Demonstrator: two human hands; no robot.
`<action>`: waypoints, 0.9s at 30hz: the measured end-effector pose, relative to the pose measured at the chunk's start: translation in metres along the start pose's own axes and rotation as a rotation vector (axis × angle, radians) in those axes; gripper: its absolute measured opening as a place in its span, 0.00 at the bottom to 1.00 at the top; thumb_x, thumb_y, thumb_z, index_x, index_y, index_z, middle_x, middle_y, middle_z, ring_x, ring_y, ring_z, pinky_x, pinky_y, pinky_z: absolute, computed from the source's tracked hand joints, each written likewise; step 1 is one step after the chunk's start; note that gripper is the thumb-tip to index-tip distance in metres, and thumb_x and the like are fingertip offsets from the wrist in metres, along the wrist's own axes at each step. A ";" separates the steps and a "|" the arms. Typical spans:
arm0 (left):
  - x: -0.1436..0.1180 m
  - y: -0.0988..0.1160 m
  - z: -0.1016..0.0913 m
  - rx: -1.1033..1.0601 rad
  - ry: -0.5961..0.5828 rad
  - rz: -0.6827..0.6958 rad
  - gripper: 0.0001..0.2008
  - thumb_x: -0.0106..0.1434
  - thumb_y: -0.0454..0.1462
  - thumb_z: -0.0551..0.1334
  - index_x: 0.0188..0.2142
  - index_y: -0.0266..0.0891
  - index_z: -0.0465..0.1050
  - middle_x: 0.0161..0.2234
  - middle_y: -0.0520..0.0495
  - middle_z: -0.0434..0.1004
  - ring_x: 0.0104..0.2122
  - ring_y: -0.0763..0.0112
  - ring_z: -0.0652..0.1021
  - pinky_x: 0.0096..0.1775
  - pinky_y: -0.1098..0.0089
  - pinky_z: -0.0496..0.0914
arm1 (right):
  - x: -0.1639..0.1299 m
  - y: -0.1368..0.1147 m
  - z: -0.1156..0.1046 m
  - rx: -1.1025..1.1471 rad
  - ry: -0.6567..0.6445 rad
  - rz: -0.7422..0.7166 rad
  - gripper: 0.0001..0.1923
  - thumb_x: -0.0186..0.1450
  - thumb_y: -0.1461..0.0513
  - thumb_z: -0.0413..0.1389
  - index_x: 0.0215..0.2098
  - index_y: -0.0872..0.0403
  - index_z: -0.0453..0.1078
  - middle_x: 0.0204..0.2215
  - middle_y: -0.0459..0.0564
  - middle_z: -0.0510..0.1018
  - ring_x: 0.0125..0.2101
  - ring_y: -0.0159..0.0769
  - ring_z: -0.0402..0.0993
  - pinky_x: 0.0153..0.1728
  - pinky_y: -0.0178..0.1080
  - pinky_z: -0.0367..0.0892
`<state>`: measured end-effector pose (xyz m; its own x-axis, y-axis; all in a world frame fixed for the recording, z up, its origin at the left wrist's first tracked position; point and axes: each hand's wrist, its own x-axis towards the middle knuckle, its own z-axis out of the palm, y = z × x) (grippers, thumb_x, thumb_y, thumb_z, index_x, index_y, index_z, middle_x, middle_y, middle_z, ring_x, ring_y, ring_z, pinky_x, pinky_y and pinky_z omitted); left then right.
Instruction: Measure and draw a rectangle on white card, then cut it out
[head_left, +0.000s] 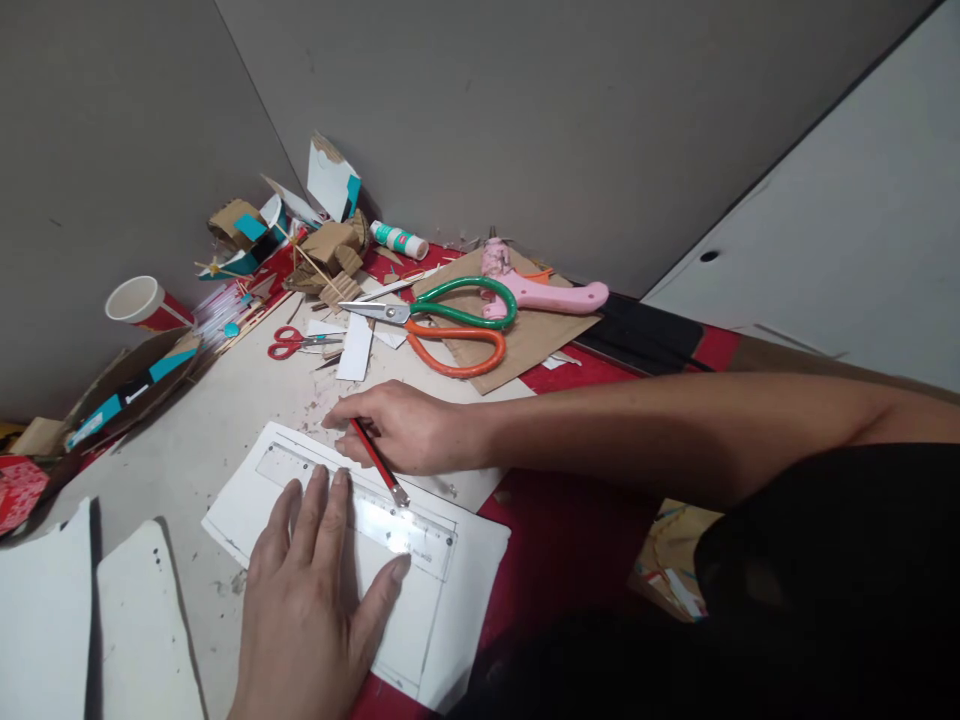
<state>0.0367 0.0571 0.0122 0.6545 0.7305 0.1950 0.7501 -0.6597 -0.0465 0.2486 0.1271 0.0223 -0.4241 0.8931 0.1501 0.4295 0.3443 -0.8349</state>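
Note:
My left hand (307, 590) lies with fingers spread on a clear plastic ruler (375, 515), pressing it onto a sheet of white card (472, 560). Pencil lines forming a rectangle run near the card's edges. Just beyond the ruler, my right hand (401, 425) is closed around a red and black pencil (375, 455). The pencil slants across the far side of the ruler, its lower end over the ruler. Its other end is hidden by my fingers.
Beyond my hands lie large scissors (457, 365) with green and orange handles, a pink glue gun (555, 292), small red scissors (283, 343) and a glue bottle (400, 240). A paper cup (139, 300) and cardboard scraps (330, 245) stand by the wall. White card pieces (146, 620) lie left.

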 end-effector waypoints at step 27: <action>0.003 -0.001 0.009 -0.090 0.114 0.000 0.31 0.64 0.46 0.61 0.60 0.26 0.62 0.59 0.26 0.68 0.61 0.42 0.66 0.52 0.43 0.72 | -0.002 -0.002 0.002 0.063 0.030 0.050 0.14 0.65 0.67 0.56 0.47 0.62 0.76 0.30 0.51 0.80 0.32 0.36 0.73 0.36 0.35 0.64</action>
<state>0.0388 0.0615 0.0037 0.6361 0.7088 0.3049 0.7350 -0.6768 0.0400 0.2468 0.1244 0.0223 -0.3789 0.9173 0.1221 0.3983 0.2808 -0.8732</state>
